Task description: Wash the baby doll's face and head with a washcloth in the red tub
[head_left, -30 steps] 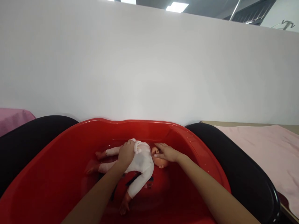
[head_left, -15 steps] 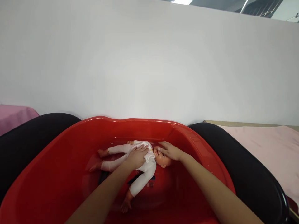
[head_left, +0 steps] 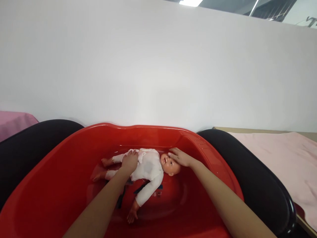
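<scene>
A baby doll (head_left: 146,165) in white clothes lies on its back inside a red tub (head_left: 158,134), head to the right and feet to the left. My left hand (head_left: 130,162) rests on the doll's lower belly and hip, fingers laid over the cloth beside a bunched fold of the top. A grey patch shows on the doll's chest. My right hand (head_left: 182,158) touches the top of the doll's head with fingers stretched out, partly covering the forehead. One doll arm reaches down toward me; the other is hidden.
Black curved rims (head_left: 237,165) flank the tub on both sides. A pale pink cloth (head_left: 274,155) covers a surface at the right, and a darker pink cloth (head_left: 16,122) is at the far left. A white wall (head_left: 158,66) rises behind the tub.
My left hand has slid left from the doll's chest to its lower belly. The bunched cloth has shifted the same way, baring the white chest area. My right hand stays at the head.
</scene>
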### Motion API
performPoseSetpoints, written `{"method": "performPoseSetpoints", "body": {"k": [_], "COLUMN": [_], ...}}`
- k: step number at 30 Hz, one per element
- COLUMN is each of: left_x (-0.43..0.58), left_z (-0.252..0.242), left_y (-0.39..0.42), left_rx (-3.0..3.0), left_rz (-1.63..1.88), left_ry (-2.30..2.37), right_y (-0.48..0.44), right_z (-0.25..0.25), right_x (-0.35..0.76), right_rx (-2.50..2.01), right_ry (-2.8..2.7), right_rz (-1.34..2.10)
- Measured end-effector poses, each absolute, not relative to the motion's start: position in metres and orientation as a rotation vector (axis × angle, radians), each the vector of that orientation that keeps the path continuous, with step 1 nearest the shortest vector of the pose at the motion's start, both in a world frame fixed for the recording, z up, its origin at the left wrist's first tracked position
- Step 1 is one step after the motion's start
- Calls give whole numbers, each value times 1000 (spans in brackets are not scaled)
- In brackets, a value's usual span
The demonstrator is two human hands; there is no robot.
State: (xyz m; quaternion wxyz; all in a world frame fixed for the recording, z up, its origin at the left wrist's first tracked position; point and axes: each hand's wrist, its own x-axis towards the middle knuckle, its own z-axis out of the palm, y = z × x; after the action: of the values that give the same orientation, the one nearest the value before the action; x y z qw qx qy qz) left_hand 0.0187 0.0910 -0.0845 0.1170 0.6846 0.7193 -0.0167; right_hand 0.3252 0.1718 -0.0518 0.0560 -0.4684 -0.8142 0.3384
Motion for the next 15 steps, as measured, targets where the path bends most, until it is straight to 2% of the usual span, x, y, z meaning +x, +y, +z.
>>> {"method": "performPoseSetpoints", "body": {"k": [9,15], "left_x": [-6,-10], "left_z": [-89,-100], "left_y": [87,89], "left_rx": [1781,1777], "left_rz": [-66,-26], "left_ry": [2323,2273], "right_y": [173,174], "right_z": [-44,-47], "right_x": [330,329], "right_rx": [-1472,-1523], "right_ry": [-2451,-2471], "right_rz": [961,1006]}}
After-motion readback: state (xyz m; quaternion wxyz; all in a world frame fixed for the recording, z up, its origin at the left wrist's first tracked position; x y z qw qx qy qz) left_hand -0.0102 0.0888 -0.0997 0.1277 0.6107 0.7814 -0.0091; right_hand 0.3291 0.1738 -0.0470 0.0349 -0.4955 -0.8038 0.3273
